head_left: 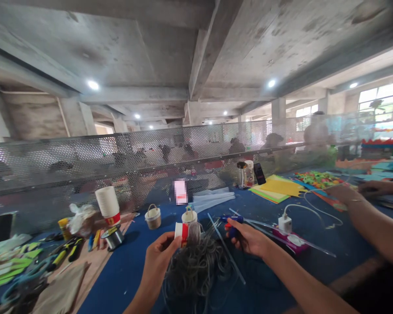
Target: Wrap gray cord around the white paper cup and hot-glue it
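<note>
My left hand [162, 250] is closed on a small paper cup [181, 233], white with a red band, tilted on its side. Grey cord is wound round the cup's far end. My right hand [247, 235] grips a blue hot glue gun [236, 219] with a red trigger, its front end pointing left towards the cup. Between and below both hands lies a tangled heap of grey cord [199, 270]. A clear glue stick [227, 250] rests beside the heap. Just behind the cup stands a small white bucket with a looped handle [189, 215].
Another small bucket [153, 218], stacked paper cups [107, 205] and a wire spool [113, 237] stand left. Pliers [60, 255] and scissors [26, 279] lie farther left. A power strip [293, 242] with a white charger sits right, near another person's arms [370, 218]. A perforated metal screen [144, 152] borders the back.
</note>
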The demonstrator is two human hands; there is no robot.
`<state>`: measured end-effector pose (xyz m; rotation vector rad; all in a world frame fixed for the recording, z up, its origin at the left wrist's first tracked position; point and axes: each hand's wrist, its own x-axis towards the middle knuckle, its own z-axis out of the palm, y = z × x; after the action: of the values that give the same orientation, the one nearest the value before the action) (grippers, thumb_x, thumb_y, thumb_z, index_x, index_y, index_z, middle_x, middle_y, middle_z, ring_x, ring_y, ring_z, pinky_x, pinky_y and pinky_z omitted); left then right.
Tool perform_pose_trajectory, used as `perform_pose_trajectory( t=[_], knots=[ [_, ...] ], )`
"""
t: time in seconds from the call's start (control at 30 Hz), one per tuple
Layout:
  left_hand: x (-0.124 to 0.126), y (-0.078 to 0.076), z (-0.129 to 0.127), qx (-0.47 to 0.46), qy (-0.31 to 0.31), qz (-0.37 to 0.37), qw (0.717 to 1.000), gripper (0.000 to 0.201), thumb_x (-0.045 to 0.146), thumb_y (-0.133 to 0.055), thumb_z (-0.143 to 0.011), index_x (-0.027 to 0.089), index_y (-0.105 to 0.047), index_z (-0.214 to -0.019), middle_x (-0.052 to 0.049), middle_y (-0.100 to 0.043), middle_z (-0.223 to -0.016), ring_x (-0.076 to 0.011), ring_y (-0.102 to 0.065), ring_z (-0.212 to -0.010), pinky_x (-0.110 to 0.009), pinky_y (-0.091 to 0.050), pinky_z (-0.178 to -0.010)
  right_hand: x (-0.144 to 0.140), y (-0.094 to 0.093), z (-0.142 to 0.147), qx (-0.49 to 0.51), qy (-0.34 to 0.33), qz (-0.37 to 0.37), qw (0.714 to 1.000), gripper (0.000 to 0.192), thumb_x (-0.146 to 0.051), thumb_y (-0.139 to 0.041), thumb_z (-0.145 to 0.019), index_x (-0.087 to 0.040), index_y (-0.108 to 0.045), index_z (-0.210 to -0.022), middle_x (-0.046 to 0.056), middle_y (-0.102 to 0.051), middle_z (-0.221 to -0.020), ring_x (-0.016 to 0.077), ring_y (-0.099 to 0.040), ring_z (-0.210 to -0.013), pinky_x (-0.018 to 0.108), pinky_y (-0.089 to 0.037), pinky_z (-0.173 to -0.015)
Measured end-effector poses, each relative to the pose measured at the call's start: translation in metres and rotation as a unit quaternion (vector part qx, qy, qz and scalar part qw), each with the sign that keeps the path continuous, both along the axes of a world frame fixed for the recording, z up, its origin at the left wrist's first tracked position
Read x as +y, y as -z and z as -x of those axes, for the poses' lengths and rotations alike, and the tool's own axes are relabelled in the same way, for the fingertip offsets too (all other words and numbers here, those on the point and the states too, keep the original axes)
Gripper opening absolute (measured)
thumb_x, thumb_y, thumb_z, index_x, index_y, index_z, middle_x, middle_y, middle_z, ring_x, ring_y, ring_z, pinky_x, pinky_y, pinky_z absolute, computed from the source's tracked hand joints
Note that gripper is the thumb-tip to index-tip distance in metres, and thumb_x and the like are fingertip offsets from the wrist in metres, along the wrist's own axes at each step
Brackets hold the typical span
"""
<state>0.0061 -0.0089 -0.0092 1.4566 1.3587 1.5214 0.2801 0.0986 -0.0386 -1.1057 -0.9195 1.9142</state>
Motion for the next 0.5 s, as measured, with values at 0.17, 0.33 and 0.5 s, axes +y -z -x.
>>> perform_pose_trajectory(
  t=[0.17,0.33,0.5],
  knots=[
    [-0.001,-0.004,-0.002,-0.017,-0.007,0.007,1.0,0.033,0.044,-0.069,-0.077,0.015,-0.072,-0.091,-0.005,-0.075,-0.081,-0.0207,-0.065,-0.077,-0.025,-0.047,-0.072,-0.005,-0.003,-0.007,0.016,-0.001,0.014,1.0,0.029,-0.042,-0.061,-0.09,-0.013,-0.061,-0.092,0.0,-0.065,-0.066,0.0063,-0.058,-0.043,0.012,-0.042,-0.036],
    [-0.001,-0.005,-0.003,-0.023,0.001,-0.001,1.0,0.031,0.043,-0.07,-0.076,0.015,-0.074,-0.089,-0.004,-0.075,-0.078,-0.0201,-0.066,-0.075,-0.023,-0.048,-0.07,-0.009,0.001,-0.016,-0.02,-0.017,-0.001,1.0,0.034,-0.044,-0.058,-0.092,-0.01,-0.062,-0.09,0.004,-0.067,-0.064,0.0065,-0.058,-0.044,0.012,-0.046,-0.041],
    [-0.002,-0.006,-0.005,-0.037,-0.004,0.006,0.999,0.034,0.045,-0.071,-0.073,0.015,-0.075,-0.089,-0.004,-0.075,-0.076,-0.0203,-0.066,-0.072,-0.023,-0.049,-0.066,-0.009,0.011,-0.023,-0.072,-0.035,-0.053,0.995,0.04,-0.048,-0.056,-0.091,-0.009,-0.063,-0.087,0.007,-0.069,-0.063,0.0056,-0.056,-0.042,0.009,-0.041,-0.038]
  ],
)
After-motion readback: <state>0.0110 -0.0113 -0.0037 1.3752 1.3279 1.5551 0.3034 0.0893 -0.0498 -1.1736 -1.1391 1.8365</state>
